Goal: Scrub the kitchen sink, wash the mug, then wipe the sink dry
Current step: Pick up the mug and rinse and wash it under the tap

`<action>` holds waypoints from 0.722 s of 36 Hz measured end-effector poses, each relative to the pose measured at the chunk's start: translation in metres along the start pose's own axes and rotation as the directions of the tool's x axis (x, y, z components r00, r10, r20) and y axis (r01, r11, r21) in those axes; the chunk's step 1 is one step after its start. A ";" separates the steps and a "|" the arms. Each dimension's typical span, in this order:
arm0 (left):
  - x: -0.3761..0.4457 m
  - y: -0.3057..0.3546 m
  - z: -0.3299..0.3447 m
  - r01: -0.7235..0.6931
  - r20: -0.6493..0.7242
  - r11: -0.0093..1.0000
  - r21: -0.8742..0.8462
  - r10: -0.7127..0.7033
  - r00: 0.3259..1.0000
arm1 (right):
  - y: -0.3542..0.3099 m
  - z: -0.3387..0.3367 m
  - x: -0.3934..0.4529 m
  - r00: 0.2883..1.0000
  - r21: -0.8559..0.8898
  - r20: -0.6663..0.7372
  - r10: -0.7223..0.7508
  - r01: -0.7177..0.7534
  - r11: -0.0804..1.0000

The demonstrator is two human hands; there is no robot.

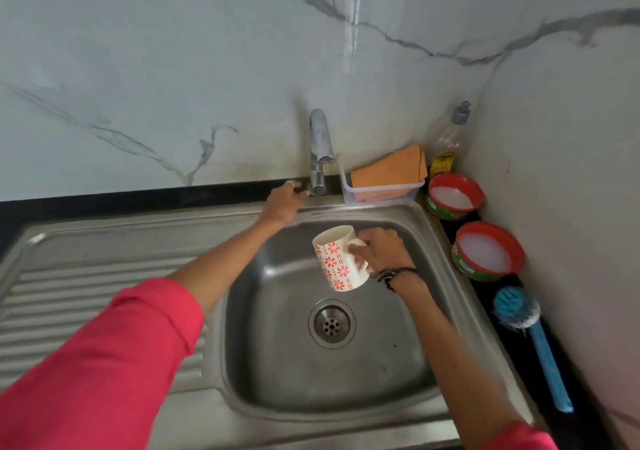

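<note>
Over the sink (398, 425), right hand (381, 249) gripping tilted mug (339, 259); left hand (282, 204) at tap (320, 152).

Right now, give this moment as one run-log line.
left hand: on tap handle | right hand: holds mug over sink | no water running

A home kitchen, seen from above at the washing-up corner. A stainless steel sink (398, 373) with a ribbed draining board (69, 311) is set into a dark counter (138, 195), with a chrome tap (320, 152) behind it. White marble-veined wall panels (173, 69) line the corner. Along the edge stand a dish soap bottle (448, 141), two tubs of cleaning paste (488, 252), a folded orange cloth (391, 169) and a blue dish brush (530, 332).
</note>
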State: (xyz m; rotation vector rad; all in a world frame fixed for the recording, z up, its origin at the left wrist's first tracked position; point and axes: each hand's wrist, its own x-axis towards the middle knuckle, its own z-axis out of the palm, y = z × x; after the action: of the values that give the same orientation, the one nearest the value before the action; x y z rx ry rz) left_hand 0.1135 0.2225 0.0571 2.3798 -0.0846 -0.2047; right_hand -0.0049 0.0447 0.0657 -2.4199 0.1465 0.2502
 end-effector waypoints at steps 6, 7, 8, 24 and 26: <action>0.037 0.049 0.010 0.027 -0.044 0.996 -0.080 -0.031 0.999 | -0.005 -0.001 0.001 0.996 0.039 -0.085 -0.011 0.014 0.999; 0.040 0.050 0.011 0.042 -0.070 0.994 -0.105 -0.049 0.996 | -0.004 -0.002 0.001 0.995 0.056 -0.094 -0.010 0.016 0.998; 0.043 0.051 0.012 0.061 -0.088 0.989 -0.134 -0.073 0.993 | -0.003 -0.002 0.002 0.994 0.066 -0.105 -0.012 0.019 0.998; 0.055 0.031 -0.012 0.269 0.165 0.937 -0.224 -0.236 0.958 | 0.002 0.009 0.028 0.976 0.217 -0.219 0.002 0.046 0.975; 0.060 0.038 -0.015 0.232 0.178 0.972 -0.031 -0.223 0.958 | 0.003 0.015 0.032 0.974 0.247 -0.228 0.004 0.054 0.967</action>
State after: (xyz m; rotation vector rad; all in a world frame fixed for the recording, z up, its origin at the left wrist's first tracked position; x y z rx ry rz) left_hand 0.1746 0.1978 0.0867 2.3128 0.1127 -0.5179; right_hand 0.0233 0.0507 0.0459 -2.1883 0.2348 -0.0561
